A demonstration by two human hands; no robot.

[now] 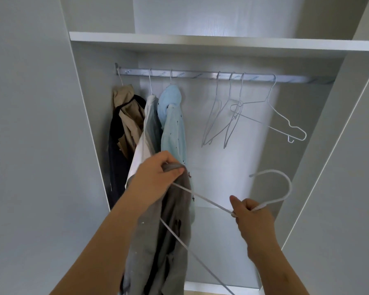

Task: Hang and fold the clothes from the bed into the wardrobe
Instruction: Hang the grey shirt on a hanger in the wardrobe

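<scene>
I face the open wardrobe (200, 42). My left hand (156, 177) grips the top of a grey garment (164, 241) that hangs down in front of me. A white wire hanger (273, 190) is held at its neck by my right hand (254, 218), its hook pointing up and right. One arm of the hanger runs left into the grey garment under my left hand, another runs down to the lower edge. On the metal rail (200, 75) hang a beige and black garment (126, 124), a white and grey one (147, 133) and a light blue one (173, 124).
Several empty white wire hangers (232, 111) hang on the right half of the rail, one (285, 122) turned sideways. A shelf runs above the rail. Wardrobe side panels (85, 124) stand left and right. The wardrobe floor (217, 252) lies below.
</scene>
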